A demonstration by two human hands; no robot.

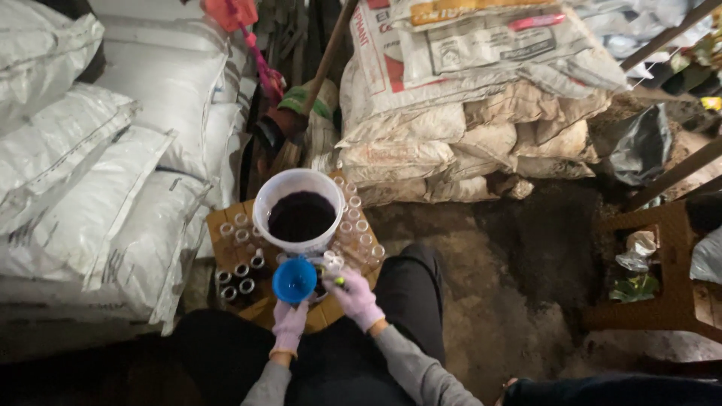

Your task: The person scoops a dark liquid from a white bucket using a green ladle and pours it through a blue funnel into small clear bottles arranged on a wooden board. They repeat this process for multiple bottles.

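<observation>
I look down at a small wooden stand (226,248) between my knees. On it sits a white bucket (296,180) holding dark liquid, ringed by several small clear bottles (362,226); some at the left look dark inside. My left hand (289,323), in a light purple glove, holds a blue funnel (294,280) from below. Just right of the funnel my right hand (355,298), also gloved, grips a small object, only partly visible, with a green-yellow bit showing. What sits under the funnel is hidden.
White woven sacks (113,150) are stacked on the left, and more printed sacks (466,98) are piled behind the bucket. A long wooden handle (329,53) leans at the back. A brown wooden stool (662,286) stands on the dirt floor at right.
</observation>
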